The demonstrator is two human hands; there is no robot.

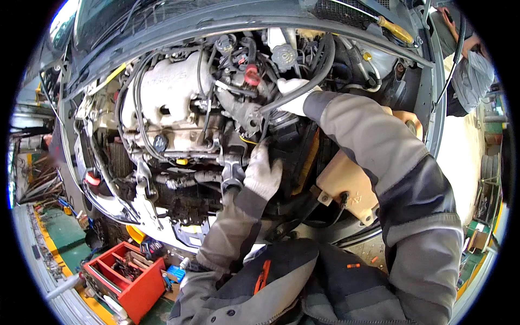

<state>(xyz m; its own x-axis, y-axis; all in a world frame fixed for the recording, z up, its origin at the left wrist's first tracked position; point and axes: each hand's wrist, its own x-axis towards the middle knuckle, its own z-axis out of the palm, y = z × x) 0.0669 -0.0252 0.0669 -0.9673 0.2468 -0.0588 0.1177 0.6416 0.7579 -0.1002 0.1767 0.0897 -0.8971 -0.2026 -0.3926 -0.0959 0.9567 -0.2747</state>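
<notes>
Both my hands wear pale work gloves and reach into a car's engine bay. My left hand (263, 174) is between the engine and the black air filter housing (284, 149). Its thumb stands apart from the outstretched fingers, whose tips go out of sight in the gap; nothing shows in its grasp. Farther back, my right hand (293, 96) reaches in beside the ribbed black intake duct (284, 118). A thick black hose (319, 76) crosses over this hand and hides part of its fingers, so their grip cannot be made out. A grey metal engine part (241, 108) sits left of the duct.
A pale intake manifold (173, 86) fills the left of the bay. Near my right forearm is a beige plastic reservoir (349, 187). A yellow-handled screwdriver (395, 30) lies at the back edge. A red toolbox (138, 292) stands lower left. Another person (471, 76) is at the right.
</notes>
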